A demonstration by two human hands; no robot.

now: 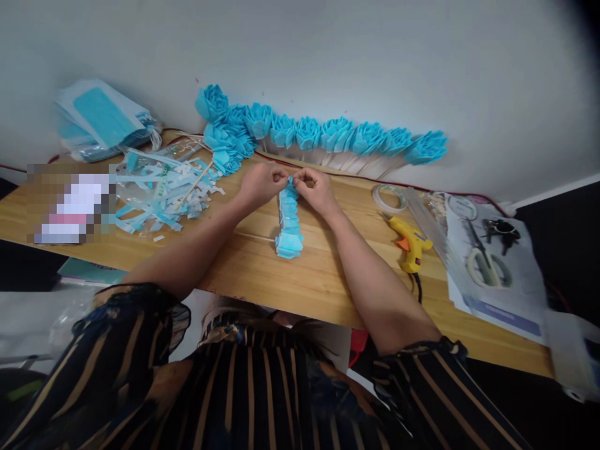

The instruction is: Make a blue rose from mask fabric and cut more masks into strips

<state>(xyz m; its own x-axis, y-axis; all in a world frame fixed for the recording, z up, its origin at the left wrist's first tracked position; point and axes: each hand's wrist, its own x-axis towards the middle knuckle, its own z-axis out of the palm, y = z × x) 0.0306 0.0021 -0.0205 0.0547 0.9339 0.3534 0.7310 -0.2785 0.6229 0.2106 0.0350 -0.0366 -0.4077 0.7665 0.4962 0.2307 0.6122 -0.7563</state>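
A folded blue strip [289, 219] lies lengthwise on the wooden table, its layered pieces running from near the table's front edge up to my fingers. My left hand [264, 184] pinches the far end of the strip from the left. From the other side, my right hand [315, 187] pinches that same end, thumb and forefinger pressed together, the fingertips of both hands almost touching. A thin stick [253, 237] reaches the strip's near end from the left. Exactly what lies between the fingertips is small and partly hidden.
Blue flowers on sticks [308, 132] line the wall. To the left are cut scraps [159, 187] and a stack of face masks [100, 115]. A yellow glue gun [409, 240], a tape roll [390, 197], scissors [487, 265] and keys [502, 230] lie to the right.
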